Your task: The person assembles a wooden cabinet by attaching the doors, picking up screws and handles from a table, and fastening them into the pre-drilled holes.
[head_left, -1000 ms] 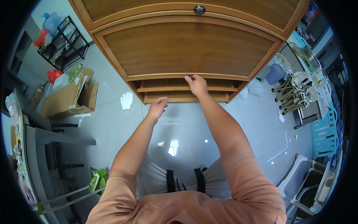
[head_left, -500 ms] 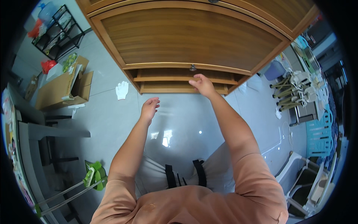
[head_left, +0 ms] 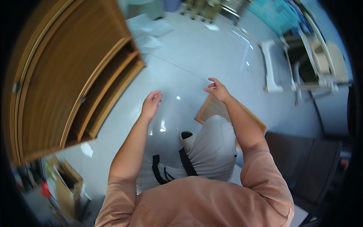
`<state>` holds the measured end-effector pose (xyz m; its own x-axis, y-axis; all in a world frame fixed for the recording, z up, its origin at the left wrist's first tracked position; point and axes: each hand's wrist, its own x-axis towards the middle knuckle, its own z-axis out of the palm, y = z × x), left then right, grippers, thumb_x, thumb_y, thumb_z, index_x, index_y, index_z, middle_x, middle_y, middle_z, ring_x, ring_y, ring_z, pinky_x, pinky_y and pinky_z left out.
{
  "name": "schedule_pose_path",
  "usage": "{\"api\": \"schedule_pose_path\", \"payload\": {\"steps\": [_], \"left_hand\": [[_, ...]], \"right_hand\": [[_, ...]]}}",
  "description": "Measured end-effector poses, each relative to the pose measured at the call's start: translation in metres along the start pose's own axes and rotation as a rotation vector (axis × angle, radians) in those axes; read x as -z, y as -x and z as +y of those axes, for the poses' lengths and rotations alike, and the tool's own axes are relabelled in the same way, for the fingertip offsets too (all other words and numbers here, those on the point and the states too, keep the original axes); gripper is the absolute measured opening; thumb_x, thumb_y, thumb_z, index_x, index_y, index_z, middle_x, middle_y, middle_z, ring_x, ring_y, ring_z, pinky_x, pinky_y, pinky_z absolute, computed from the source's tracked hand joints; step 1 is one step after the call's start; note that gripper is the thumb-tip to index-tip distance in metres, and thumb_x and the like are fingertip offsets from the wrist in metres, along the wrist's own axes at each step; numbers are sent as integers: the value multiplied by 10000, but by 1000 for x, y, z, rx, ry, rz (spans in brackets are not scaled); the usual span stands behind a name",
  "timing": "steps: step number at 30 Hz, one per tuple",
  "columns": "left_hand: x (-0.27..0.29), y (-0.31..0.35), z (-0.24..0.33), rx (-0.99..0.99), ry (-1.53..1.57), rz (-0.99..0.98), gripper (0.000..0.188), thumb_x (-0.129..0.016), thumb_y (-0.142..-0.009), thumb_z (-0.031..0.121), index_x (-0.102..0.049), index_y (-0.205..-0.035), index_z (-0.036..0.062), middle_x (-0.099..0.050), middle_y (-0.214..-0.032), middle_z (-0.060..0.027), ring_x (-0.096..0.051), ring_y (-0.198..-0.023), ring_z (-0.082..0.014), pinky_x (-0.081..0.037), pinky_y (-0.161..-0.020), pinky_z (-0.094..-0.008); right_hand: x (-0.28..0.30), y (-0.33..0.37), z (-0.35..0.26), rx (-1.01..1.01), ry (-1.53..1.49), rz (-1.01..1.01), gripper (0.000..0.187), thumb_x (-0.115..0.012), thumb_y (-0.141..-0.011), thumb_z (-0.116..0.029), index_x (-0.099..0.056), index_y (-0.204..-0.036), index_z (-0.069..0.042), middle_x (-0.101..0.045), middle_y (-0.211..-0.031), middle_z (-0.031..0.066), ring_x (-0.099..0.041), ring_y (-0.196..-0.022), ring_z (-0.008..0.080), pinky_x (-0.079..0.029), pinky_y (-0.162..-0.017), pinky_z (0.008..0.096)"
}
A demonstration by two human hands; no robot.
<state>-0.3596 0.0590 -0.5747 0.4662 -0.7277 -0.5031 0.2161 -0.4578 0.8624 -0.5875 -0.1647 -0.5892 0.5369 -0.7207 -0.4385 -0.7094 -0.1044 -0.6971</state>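
Wooden cabinet [head_left: 56, 75], in the head view, stands at the upper left, tilted across the view. A small knob [head_left: 82, 99] sits at the lower edge of its broad door, and bare shelf boards [head_left: 107, 91] show below that edge. Around it on the floor [head_left: 177, 60] lie a white glove [head_left: 87, 150], blurred, near its lower corner, and a cardboard box [head_left: 68, 189] with raised flaps, a red bag [head_left: 45, 189] just beside it. Clear plastic sheeting [head_left: 147, 32] lies by the cabinet's far corner. To the upper right are a turquoise plastic piece [head_left: 274, 15] and a pale-framed chair [head_left: 268, 70]; a dark brown surface [head_left: 302, 162] sits at the right, its kind unclear.

A framed wooden panel [head_left: 210, 108] lies low beneath the right forearm, partly covered by the bent knee [head_left: 215, 132]; its near corner reaches toward the shoe [head_left: 187, 140]. Between the cabinet's lower edge and this panel runs a stretch of pale tile, with more tile reaching up to the chair.

The left hand [head_left: 152, 106] hangs over the tile, thumb and loosely bent fingers apart, gripping nothing. The right hand [head_left: 217, 90], also bare of any object, has thumb and fingers spread, just beyond the panel's upper corner.
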Motion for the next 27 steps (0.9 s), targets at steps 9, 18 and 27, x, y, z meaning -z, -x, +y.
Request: {"api": "schedule_pose_path", "payload": {"steps": [9, 18, 27], "left_hand": [[-155, -36, 1, -32, -440, -518, 405, -520, -860, 244, -461, -1231, 91, -516, -1168, -85, -491, -1042, -177, -402, -850, -305], [-219, -128, -126, 126, -721, -334, 584, -573, -798, 256, -369, -1271, -20, -501, -1184, -177, -519, -1013, -252, -423, -832, -323], [-256, -117, -160, 272, -359, -184, 562, -530, -790, 222, -375, -1260, -45, -440, -1235, -198, -503, -1054, -279, -406, -874, -346]], "right_hand": [[24, 166, 141, -459, -262, 317, 737, -722, -713, -322, -359, -1307, -80, -528, -1100, 134, -550, -919, 204, -464, -784, 317], [-5, 213, 180, -563, -302, 476, 720, -722, -715, -290, -360, -1303, -87, -532, -1091, 133, -570, -822, 202, -486, -741, 309], [-28, 229, 170, -606, -352, 318, 645, -680, -761, -280, -367, -1288, -81, -527, -1113, 165, -579, -864, 224, -472, -771, 323]]}}
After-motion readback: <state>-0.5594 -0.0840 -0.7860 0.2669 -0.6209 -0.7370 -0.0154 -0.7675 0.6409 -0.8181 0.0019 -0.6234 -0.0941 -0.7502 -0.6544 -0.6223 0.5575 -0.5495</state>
